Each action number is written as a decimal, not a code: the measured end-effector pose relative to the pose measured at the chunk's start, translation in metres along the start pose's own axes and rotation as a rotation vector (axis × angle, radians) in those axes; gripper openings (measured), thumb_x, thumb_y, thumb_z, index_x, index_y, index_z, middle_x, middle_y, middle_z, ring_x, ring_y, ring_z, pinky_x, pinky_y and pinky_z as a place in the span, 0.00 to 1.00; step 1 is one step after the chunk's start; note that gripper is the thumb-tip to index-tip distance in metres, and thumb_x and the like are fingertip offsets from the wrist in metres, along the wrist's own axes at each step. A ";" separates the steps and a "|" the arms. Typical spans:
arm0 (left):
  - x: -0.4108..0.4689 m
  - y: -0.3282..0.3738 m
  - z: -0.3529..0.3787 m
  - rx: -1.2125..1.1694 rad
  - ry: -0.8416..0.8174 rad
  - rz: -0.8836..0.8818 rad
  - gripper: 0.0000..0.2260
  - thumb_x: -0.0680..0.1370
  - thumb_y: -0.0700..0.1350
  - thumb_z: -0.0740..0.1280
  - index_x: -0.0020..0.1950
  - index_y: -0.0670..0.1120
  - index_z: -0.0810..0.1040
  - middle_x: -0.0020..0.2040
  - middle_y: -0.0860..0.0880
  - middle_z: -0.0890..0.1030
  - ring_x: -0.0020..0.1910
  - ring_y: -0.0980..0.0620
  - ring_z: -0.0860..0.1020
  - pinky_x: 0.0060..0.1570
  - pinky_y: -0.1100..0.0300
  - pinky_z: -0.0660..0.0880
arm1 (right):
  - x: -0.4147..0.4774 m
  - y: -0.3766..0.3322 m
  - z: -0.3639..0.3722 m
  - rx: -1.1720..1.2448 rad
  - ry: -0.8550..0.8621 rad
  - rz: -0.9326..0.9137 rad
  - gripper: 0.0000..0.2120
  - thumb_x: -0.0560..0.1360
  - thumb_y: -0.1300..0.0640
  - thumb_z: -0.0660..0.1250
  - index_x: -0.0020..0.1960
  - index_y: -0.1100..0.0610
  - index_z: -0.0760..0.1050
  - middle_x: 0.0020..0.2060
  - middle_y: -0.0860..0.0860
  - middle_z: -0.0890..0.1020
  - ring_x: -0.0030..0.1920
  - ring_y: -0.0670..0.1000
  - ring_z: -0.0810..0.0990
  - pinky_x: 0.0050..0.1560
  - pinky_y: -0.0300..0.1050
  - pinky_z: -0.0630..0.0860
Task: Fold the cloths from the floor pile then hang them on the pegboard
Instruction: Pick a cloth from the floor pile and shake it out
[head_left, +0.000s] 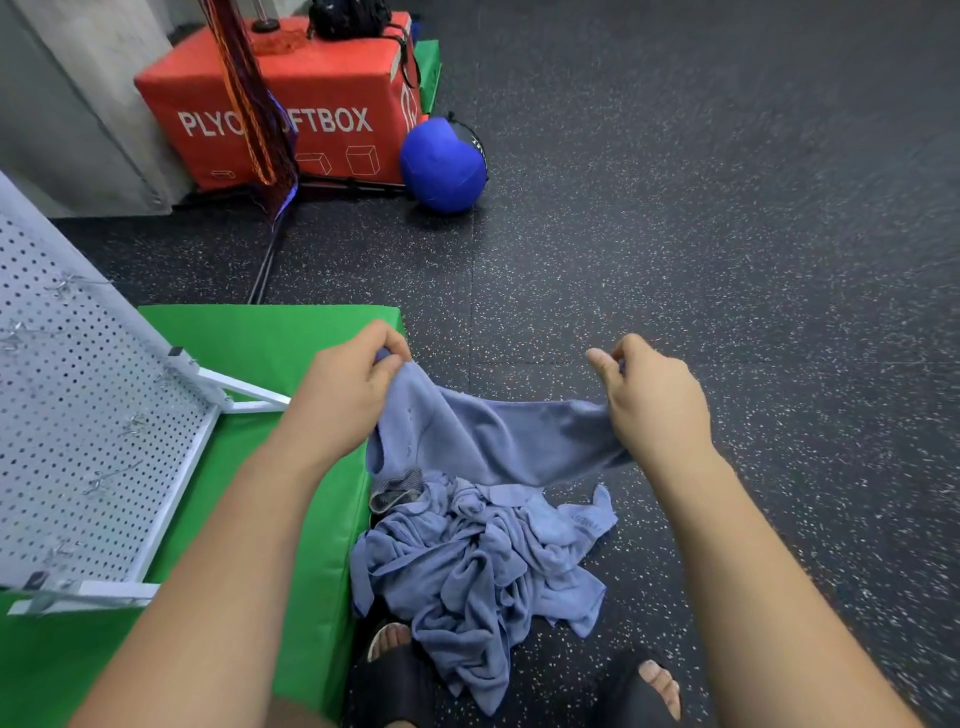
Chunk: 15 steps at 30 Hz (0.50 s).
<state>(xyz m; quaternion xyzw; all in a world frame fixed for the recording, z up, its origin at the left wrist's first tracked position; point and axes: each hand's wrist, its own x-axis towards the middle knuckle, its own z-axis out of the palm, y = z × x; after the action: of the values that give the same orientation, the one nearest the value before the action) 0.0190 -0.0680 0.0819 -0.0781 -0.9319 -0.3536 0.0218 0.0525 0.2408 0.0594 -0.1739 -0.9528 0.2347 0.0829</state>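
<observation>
Blue-grey cloth (483, 441), 1 piece, held above the floor pile and stretched between 2 hands: the left hand (343, 395) pinches 1 upper corner with fingers curled round the fabric, and the right hand (654, 400) grips the opposite corner in the same way. The top edge sags a little in between and the lower part hangs toward the heap. Pile (483, 561): several cloths of the same colour, crumpled and tangled on the dark speckled floor (727, 234), touching the edge of a green mat (270, 343) and lying just in front of the person's sandalled feet (389, 675). The count cannot be told. Pegboard (93, 415): white, perforated, tilted on its frame on the green mat at the left, with a few wire hooks (67, 286) fitted. No cloth shows on the part in view. Background items: a red soft box (322, 104) and a blue ball (441, 166), well apart from the work. Progress, judged from this layout — early stage. The held cloth is spread but no fold is made in it, nothing folded lies in sight, and the hooks in view are bare. Remaining: fold this piece, hang it, then repeat for the heap — most of the job.
</observation>
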 end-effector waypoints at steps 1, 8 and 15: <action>-0.001 0.001 0.001 0.013 -0.015 0.001 0.06 0.84 0.42 0.66 0.51 0.53 0.79 0.37 0.55 0.78 0.32 0.64 0.74 0.33 0.68 0.64 | 0.001 0.002 0.001 -0.007 -0.009 0.007 0.22 0.86 0.37 0.58 0.48 0.55 0.71 0.37 0.56 0.80 0.42 0.64 0.79 0.40 0.53 0.71; -0.005 0.008 0.012 -0.014 -0.057 -0.044 0.05 0.78 0.48 0.75 0.46 0.54 0.80 0.39 0.54 0.81 0.33 0.59 0.75 0.36 0.58 0.68 | 0.002 0.004 0.009 0.274 -0.172 0.084 0.22 0.83 0.37 0.66 0.45 0.55 0.79 0.38 0.53 0.83 0.45 0.58 0.81 0.45 0.52 0.75; -0.016 0.035 0.045 -0.186 -0.179 -0.039 0.04 0.78 0.46 0.76 0.45 0.54 0.86 0.39 0.56 0.85 0.36 0.60 0.78 0.42 0.60 0.76 | -0.011 -0.017 0.013 0.548 -0.300 0.144 0.18 0.81 0.41 0.72 0.46 0.56 0.83 0.37 0.50 0.87 0.38 0.51 0.82 0.47 0.49 0.80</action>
<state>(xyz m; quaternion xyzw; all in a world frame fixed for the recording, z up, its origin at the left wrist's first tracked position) 0.0412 -0.0139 0.0697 -0.0931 -0.8945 -0.4307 -0.0754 0.0550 0.2175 0.0551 -0.1755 -0.8409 0.5111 -0.0315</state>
